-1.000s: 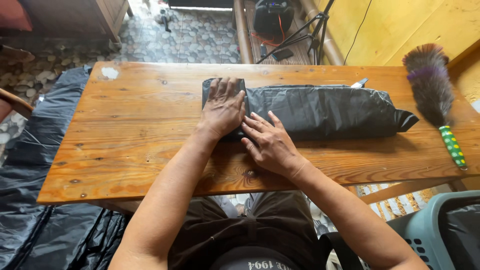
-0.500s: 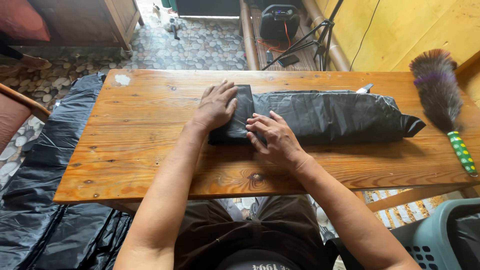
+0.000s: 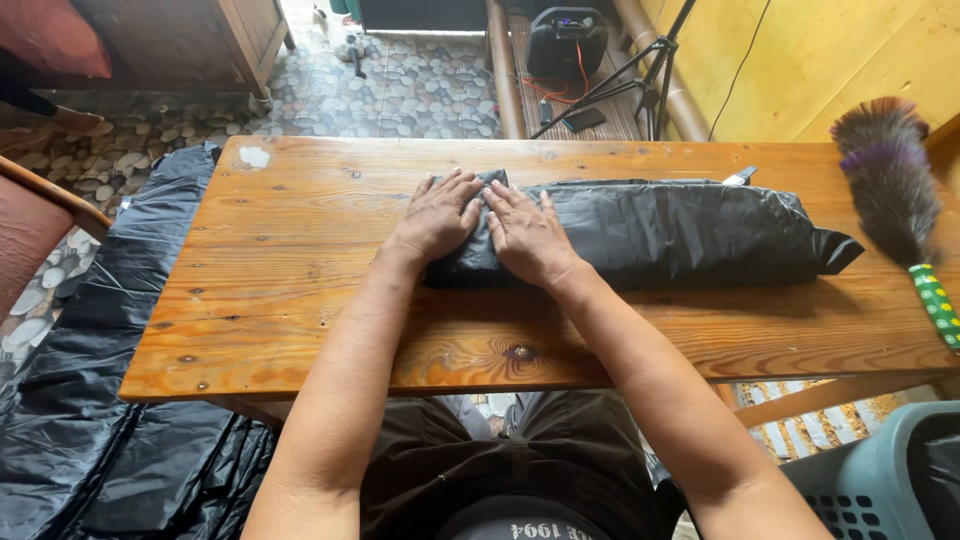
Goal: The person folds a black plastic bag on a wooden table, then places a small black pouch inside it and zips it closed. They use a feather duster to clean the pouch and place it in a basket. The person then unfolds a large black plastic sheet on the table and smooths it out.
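Things sitting around the wooden table (image 3: 300,250)

A fluffy feather duster (image 3: 890,180) with a green dotted handle is lying on the table's far right end. Black plastic sheets (image 3: 90,380) are spreading over the pebble floor (image 3: 400,90) on the left. A black box with orange wires (image 3: 568,42) is sitting behind the table, beside a stand's thin legs (image 3: 620,85). A grey basket (image 3: 880,480) is showing at the bottom right.

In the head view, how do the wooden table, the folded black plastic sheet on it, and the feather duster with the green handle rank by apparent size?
Largest to smallest:
1. Long wooden table
2. Folded black plastic sheet, pressed by left hand and right hand
3. Grey feather duster with green dotted handle, cut off by the frame edge, though clearly smallest.
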